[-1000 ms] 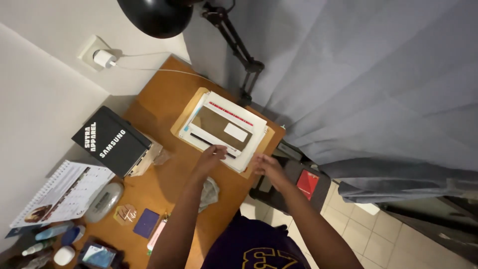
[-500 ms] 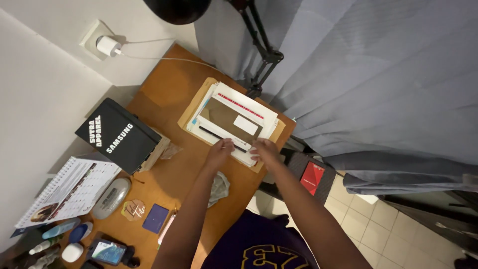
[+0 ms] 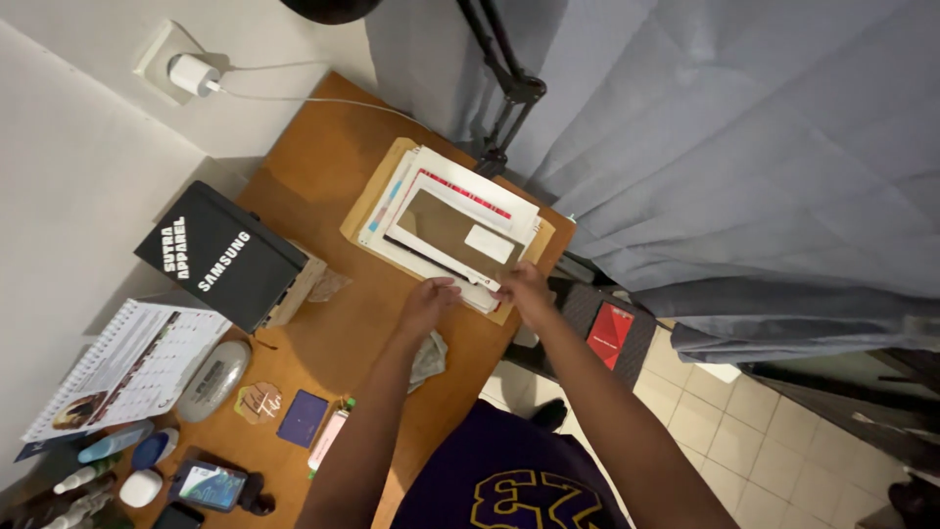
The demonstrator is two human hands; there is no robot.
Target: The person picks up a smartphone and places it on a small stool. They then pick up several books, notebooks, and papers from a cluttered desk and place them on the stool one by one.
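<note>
Both hands, left (image 3: 428, 299) and right (image 3: 526, 289), pinch near edge of brown-topped paper stack (image 3: 452, 227); square edges evenly, keep grip light.

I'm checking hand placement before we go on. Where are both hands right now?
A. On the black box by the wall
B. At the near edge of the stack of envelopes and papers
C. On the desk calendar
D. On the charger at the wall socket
B: the left hand and the right hand both rest at the near edge of the stack of envelopes and papers, well away from the black box.
</note>
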